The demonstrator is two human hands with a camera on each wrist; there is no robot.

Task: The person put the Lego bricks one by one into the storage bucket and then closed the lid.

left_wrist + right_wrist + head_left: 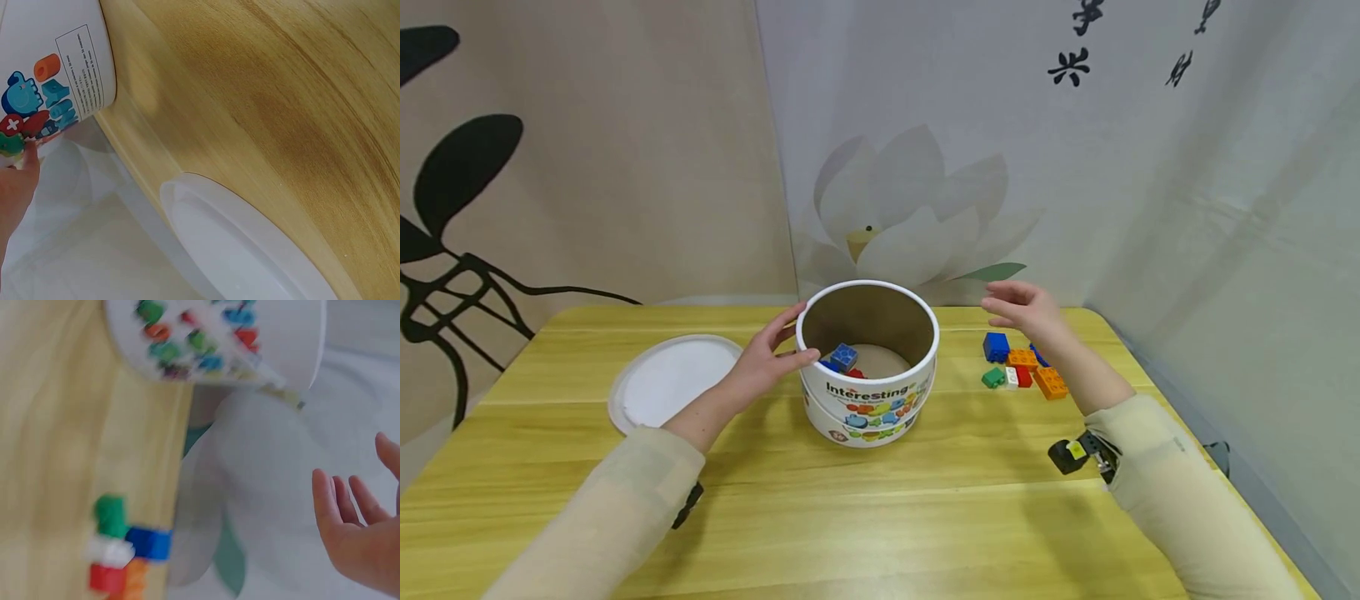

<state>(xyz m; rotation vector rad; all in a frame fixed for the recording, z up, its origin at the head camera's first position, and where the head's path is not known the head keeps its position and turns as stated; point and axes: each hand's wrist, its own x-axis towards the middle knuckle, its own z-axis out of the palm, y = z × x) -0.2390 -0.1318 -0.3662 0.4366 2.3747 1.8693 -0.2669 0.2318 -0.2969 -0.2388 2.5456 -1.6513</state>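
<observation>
A white printed bucket point(868, 421) stands on the wooden table, its top uncovered. Inside it lie a few building blocks, among them a blue block point(844, 357) and a red one. My left hand point(762, 364) holds the bucket's rim at the left side, fingers behind and thumb at the front. In the air above the loose blocks, my right hand point(1026, 315) has relaxed fingers and nothing in them. Below it is a small group with a blue block point(996, 347), an orange block point(1050, 382), a green block point(993, 377), a white block point(111, 550) and a red block point(106, 578).
A round white lid point(673, 379) lies on the table to the left of the bucket, partly behind my left forearm. A printed curtain point(925, 100) hangs right behind the table's far edge. Small cameras are strapped to both wrists.
</observation>
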